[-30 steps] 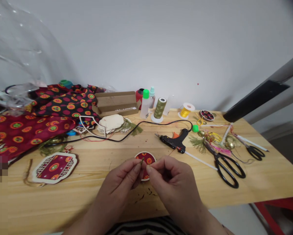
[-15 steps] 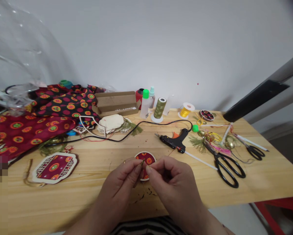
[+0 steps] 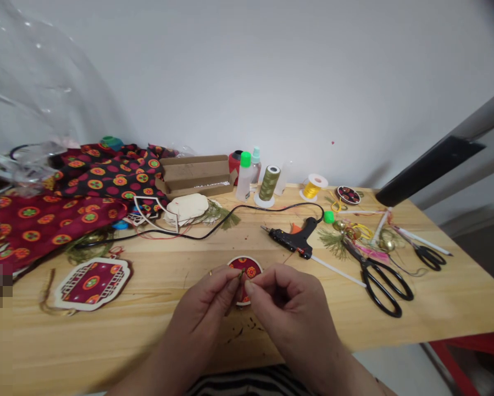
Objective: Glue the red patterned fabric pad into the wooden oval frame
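Observation:
Close in front of me, my left hand [image 3: 203, 311] pinches a small olive-green cord [image 3: 242, 273] between thumb and forefinger. My right hand [image 3: 294, 311] meets it there, thumb and fingertip pressed together on the same tiny piece; the exact end it grips is mostly hidden. Directly behind the fingertips lies a round, pale-rimmed disc [image 3: 253, 266] covered in dark red patterned fabric, partly covered by both hands. A few dark scraps [image 3: 253, 324] are scattered on the wood between my wrists.
A black glue gun [image 3: 292, 239] with a white glue stick and large black scissors [image 3: 381, 280] lie to the right. At left are a fabric-covered ornament [image 3: 92, 283] and patterned cloth [image 3: 61, 214]. Thread spools [image 3: 270, 184], bottles [image 3: 243, 179] and a cardboard box [image 3: 197, 176] stand along the wall.
Almost nothing differs. Both hands keep their pinch in the same place, with only a slight shift of the small green cord at the fingertips.

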`<control>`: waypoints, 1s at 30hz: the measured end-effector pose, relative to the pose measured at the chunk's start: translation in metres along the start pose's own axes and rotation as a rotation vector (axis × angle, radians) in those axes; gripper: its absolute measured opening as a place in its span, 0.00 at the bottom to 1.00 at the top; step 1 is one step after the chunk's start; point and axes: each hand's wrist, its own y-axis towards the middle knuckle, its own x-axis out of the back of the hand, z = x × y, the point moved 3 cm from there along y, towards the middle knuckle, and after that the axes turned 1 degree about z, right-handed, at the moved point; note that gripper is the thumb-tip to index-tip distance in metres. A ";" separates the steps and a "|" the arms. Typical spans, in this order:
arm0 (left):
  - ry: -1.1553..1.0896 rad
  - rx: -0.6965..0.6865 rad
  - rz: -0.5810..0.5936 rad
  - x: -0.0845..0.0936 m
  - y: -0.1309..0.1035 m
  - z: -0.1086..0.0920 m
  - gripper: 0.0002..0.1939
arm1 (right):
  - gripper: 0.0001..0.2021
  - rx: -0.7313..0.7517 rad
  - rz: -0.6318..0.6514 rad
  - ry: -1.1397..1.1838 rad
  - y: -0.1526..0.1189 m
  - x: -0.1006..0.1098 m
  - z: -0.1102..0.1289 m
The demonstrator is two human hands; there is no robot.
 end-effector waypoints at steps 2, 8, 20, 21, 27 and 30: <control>0.001 0.002 0.000 0.000 0.000 0.000 0.09 | 0.07 -0.001 0.005 0.003 0.000 0.000 0.000; 0.020 -0.010 0.026 -0.001 0.001 -0.003 0.09 | 0.07 0.015 -0.005 -0.024 0.000 0.001 0.002; 0.099 -0.043 0.063 -0.003 0.001 -0.005 0.11 | 0.07 0.040 -0.023 0.041 0.004 0.006 0.008; 0.108 -0.046 0.068 -0.003 0.001 -0.006 0.12 | 0.07 0.043 -0.030 0.043 0.004 0.007 0.008; 0.140 -0.039 0.092 -0.004 0.002 -0.007 0.13 | 0.06 0.031 -0.043 0.044 0.005 0.007 0.005; 0.121 -0.015 0.110 -0.003 0.002 -0.005 0.13 | 0.06 0.014 -0.048 0.037 0.006 0.007 0.004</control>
